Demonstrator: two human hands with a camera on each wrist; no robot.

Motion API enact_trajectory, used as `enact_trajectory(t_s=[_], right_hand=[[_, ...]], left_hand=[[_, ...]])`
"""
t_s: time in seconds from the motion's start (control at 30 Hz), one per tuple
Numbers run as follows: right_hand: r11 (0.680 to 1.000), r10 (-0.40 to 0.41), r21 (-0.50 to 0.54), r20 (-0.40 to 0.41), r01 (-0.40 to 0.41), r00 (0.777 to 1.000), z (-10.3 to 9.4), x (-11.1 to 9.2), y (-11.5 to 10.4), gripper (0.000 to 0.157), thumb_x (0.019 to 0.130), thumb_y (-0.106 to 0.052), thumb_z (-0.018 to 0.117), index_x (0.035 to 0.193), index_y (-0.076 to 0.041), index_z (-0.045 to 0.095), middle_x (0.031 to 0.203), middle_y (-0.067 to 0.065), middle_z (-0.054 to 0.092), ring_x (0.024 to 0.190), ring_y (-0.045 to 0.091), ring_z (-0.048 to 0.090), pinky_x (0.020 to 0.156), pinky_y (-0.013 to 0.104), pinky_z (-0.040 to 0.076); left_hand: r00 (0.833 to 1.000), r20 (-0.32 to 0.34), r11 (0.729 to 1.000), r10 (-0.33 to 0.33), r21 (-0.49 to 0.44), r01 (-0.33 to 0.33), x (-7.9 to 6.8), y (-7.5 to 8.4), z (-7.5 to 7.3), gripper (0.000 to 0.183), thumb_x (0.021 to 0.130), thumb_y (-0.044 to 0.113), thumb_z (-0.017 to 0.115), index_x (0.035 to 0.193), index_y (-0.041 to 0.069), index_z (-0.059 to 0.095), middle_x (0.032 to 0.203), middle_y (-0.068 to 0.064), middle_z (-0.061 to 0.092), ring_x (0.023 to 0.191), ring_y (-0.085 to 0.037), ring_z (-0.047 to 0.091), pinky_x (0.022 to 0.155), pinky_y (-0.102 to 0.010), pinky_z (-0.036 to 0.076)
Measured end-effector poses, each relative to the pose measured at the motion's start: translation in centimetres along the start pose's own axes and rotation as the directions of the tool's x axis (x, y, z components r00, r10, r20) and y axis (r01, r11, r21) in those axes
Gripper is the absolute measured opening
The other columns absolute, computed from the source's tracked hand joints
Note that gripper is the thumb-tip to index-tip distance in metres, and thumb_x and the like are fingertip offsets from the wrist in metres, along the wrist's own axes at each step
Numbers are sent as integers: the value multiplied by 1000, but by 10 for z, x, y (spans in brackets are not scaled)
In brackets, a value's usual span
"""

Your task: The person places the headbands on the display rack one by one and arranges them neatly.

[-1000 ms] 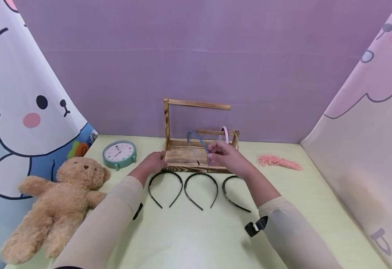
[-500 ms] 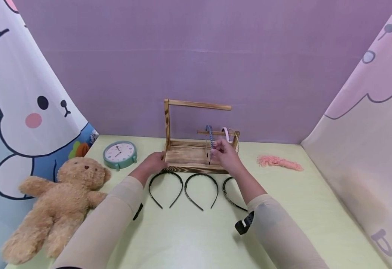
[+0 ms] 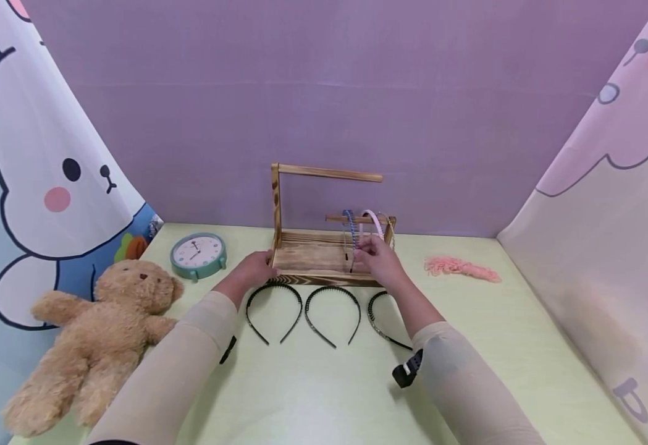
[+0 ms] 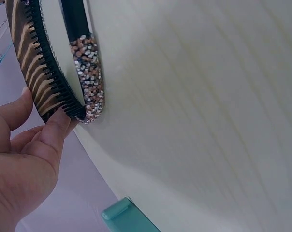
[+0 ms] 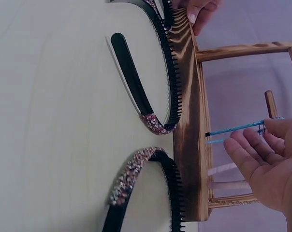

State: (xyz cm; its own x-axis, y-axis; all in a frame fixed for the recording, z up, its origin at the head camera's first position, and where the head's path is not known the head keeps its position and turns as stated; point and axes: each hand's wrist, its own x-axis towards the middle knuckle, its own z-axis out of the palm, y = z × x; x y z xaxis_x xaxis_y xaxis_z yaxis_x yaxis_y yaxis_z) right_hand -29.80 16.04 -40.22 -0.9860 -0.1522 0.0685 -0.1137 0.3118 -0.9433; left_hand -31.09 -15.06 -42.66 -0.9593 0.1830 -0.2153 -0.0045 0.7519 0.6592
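My left hand (image 3: 254, 268) grips the left end of a wooden rack (image 3: 307, 254), thumb and fingers on either side of its front board in the left wrist view. A blue headband (image 3: 350, 224) hangs over the rack's lower bar, pinched by my right hand (image 3: 378, 256) on its near side. To its right on the same bar hang a pink headband (image 3: 375, 222) and a thin gold-toned one (image 3: 393, 230). Three black toothed headbands (image 3: 332, 290) lie in a row before the rack; my right forearm partly covers the rightmost. Glittery bits (image 4: 89, 72) decorate a black one.
On the left, a teal clock (image 3: 198, 254) and a plush bear (image 3: 112, 334) lie on the pale table (image 3: 301, 395). A pink yarn bundle (image 3: 461, 269) lies to the right. The rack's upper bar (image 3: 329, 173) extends rightward from its left post, above the lower bar.
My right hand has moved the blue headband from left of the lower bar onto it, then slightly right. The pink headband now leans more. My left hand stays at the rack.
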Motion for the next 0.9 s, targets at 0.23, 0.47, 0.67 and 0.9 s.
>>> enact_trajectory(t_s=[0.23,0.47,0.67,0.9], right_hand=[[999,27,-49,57,-24,998,-8,-4,-3,33,99,-20,59,126,-1,54,117,20,59,108,37,63,92,48,55],[997,23,-70,75,-18,997,-4,1,-5,40,98,-26,62,128,-2,55,112,18,62,102,40,66,88,49,57],[996,-38,-76,105,46,994,4,5,-5,26,98,-15,61,121,-3,59,112,21,63,102,34,65,88,50,56],[1000,-22,18,92,20,996,12,11,-6,40,98,-33,61,126,-5,56,120,24,60,111,38,60,95,54,52]], left_hand=[[1000,5,1000,-9,1,9,-2,1,-1,68,101,24,55,157,5,19,157,-21,30,144,-41,27,117,-53,27],[1000,1,1000,14,12,-14,-1,-1,-1,67,101,22,55,156,6,21,154,-22,36,142,-41,32,117,-53,28],[1000,-2,1000,20,11,-20,-1,-2,0,66,100,21,56,156,7,24,153,-22,38,141,-41,34,116,-54,29],[1000,-12,999,25,31,-25,0,0,0,66,100,22,57,156,7,25,152,-22,40,141,-41,35,116,-53,29]])
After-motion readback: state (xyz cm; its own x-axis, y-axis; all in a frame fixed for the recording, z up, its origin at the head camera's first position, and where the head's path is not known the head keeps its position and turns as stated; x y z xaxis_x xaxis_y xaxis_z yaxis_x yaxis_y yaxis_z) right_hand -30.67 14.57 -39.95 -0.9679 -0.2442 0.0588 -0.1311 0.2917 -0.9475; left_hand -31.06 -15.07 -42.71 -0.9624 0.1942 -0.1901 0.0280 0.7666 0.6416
